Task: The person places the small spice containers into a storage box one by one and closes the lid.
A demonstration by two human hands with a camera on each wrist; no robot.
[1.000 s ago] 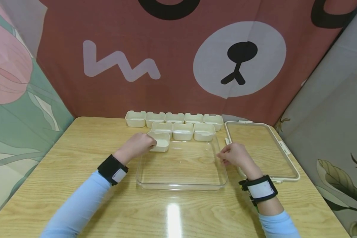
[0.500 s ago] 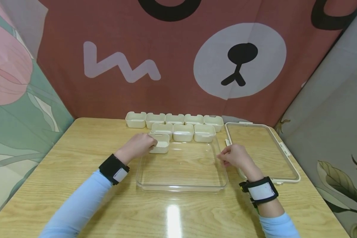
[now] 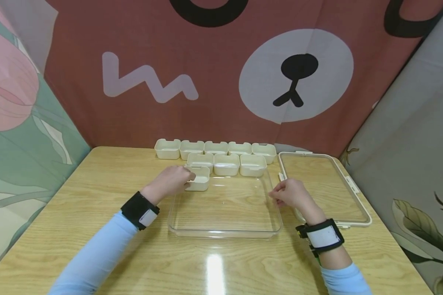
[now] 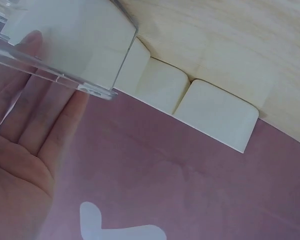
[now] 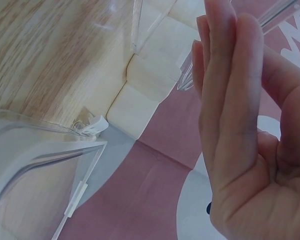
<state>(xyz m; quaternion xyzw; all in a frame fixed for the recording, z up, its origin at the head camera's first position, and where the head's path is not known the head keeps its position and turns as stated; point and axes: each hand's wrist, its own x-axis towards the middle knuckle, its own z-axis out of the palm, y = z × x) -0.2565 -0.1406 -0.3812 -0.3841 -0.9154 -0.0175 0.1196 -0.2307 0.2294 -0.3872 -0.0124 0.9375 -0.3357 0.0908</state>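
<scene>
A large clear plastic box stands on the wooden table. In its back left corner is a small cream bin, gripped at its left side by my left hand. The left wrist view shows the left hand palm up, fingers partly seen through the clear wall. My right hand pinches the right wall of the clear box. In the right wrist view the right hand has its long fingers side by side near that wall; the thumb is partly hidden.
Three more cream bins stand in a row behind the box, overlapping its back rim in view. Behind those, several others line the table's back edge. At the right lies a clear lid with a white frame and clips.
The cream bin in the left hand has lowered slightly in the back left corner of the box. The left fingers have shifted a little on its rim; the right hand stays in place.
</scene>
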